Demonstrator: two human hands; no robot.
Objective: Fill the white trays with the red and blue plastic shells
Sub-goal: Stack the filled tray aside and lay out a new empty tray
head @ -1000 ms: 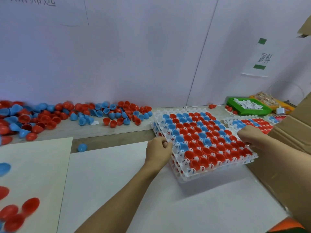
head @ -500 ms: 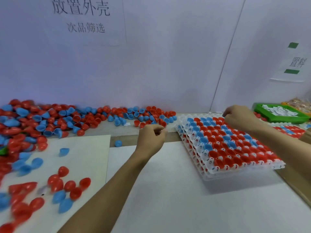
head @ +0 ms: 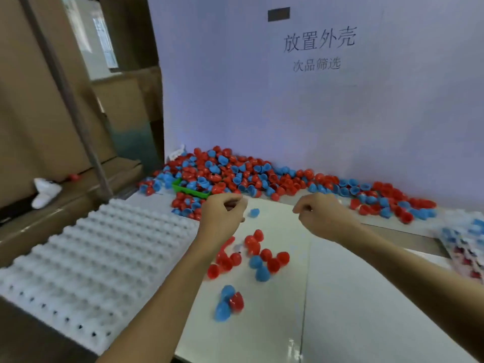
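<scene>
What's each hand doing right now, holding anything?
Left hand: fingers loosely curled, nothing visibly held; hovers above the loose shells.
Right hand: fingers loosely curled, nothing visibly held.

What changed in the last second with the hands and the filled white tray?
Both hands let go of the filled white plastic tray, now at the far right edge as the view swung left. The left hand and right hand now hover, loosely curled and holding nothing, over the loose red and blue plastic shells. An empty white tray has come into view on the left. The shell pile along the wall stayed put.
</scene>
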